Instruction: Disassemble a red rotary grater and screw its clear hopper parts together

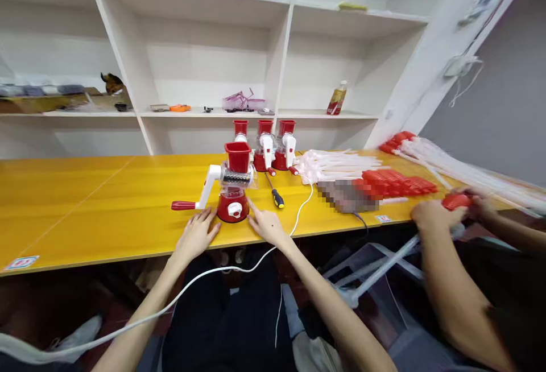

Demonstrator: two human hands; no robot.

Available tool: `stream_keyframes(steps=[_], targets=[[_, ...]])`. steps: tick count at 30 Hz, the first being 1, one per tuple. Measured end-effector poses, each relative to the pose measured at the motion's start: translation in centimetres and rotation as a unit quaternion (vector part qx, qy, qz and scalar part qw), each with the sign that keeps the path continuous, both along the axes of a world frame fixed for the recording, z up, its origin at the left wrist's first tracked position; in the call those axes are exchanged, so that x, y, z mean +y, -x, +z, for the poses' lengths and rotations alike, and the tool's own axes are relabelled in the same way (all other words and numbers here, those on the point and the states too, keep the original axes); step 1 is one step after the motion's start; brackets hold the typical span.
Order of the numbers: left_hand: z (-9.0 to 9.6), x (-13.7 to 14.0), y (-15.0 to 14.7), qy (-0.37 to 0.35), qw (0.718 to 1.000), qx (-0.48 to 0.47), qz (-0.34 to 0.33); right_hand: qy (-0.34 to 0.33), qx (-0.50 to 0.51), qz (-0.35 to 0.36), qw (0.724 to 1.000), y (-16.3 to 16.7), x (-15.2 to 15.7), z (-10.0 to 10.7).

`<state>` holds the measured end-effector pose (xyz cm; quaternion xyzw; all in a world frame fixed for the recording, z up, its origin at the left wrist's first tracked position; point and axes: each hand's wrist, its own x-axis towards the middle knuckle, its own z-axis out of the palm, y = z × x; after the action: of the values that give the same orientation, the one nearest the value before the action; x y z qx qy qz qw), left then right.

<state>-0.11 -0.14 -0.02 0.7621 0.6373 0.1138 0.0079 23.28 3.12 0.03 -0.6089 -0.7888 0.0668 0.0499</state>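
Note:
A red-and-white rotary grater (pixel 233 208) stands upright near the front edge of the yellow table, its metal drum sideways under a red hopper. Its white crank, with a red handle (pixel 183 205), points left. My left hand (pixel 196 234) lies at the left of the base, fingers stretched out, the tips at or close to it. On the other side, my right hand (pixel 268 226) has its fingers apart, and the tips reach the base's right side. Neither hand is wrapped around the grater. A screwdriver (pixel 276 197) with a black-and-yellow handle lies behind my right hand.
Several more graters (pixel 265 158) stand at the back, against white shelves (pixel 213 48). White plastic parts (pixel 336 162) and red handles (pixel 396 184) lie to the right. A white cable (pixel 239 269) crosses my forearms. At right, a co-worker's hands (pixel 435 214) hold a red part.

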Motion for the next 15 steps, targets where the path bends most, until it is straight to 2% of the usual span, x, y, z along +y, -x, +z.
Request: stream_keyframes(steps=[7, 15], targets=[[-0.3, -0.2, 0.6, -0.001, 1.0, -0.005, -0.002, 0.0, -0.001, 0.002, 1.0, 0.3, -0.3, 0.3], [-1.2, 0.2, 1.4, -0.036, 0.999, -0.016, -0.016, -0.001, -0.003, 0.007, 1.0, 0.5, -0.7, 0.6]])
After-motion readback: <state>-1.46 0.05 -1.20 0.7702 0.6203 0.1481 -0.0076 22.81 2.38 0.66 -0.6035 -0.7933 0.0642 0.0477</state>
